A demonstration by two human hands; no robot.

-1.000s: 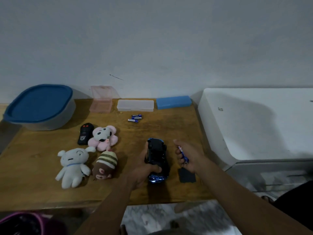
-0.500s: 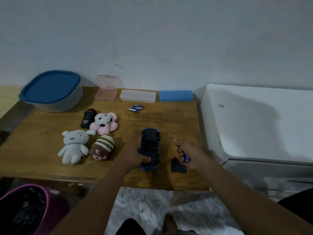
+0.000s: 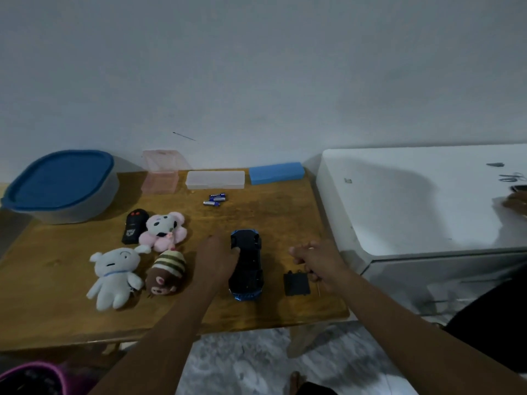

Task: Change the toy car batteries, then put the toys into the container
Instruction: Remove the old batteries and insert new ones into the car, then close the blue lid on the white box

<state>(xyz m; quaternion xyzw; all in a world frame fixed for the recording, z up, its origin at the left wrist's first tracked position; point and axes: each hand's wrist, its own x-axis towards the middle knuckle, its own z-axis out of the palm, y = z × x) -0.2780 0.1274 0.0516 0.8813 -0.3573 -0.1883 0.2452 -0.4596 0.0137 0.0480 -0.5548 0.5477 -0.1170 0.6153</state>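
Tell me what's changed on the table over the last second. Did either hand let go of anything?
The left hand has drawn its thumb back from across the toy car to its left edge, still holding it. The right hand has turned over, so only the screwdriver tip shows below it. Nothing released. The battery cover, batteries, plush toys and container are unmoved.

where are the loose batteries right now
In the head view, the two loose batteries lie near the back middle of the wooden table, just in front of the clear plastic case and beyond the toy car.
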